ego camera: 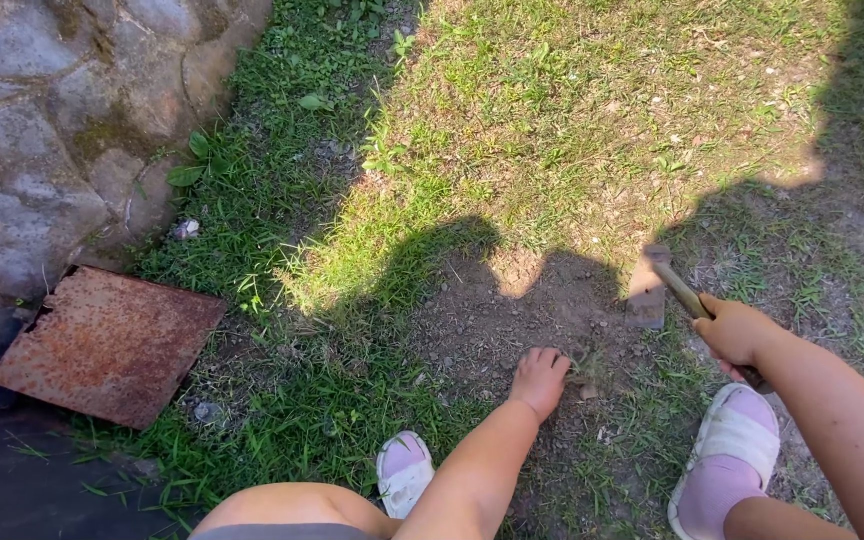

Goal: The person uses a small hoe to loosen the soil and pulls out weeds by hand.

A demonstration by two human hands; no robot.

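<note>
- Right hand is wrapped tight around the wooden handle of a small hoe, grip clamped well down the shaft.
- The hoe's flat metal blade rests on the bare dirt patch, just far of the hand, in shadow.
- Left hand presses down on the soil, fingers curled in; whether it pinches a weed, I cannot tell.
- The hoe looks stiff and head-heavy; holding nearer the blade would likely give more control.
- Pale slippers sit near, a rusty metal plate lies left by the stone wall.
</note>
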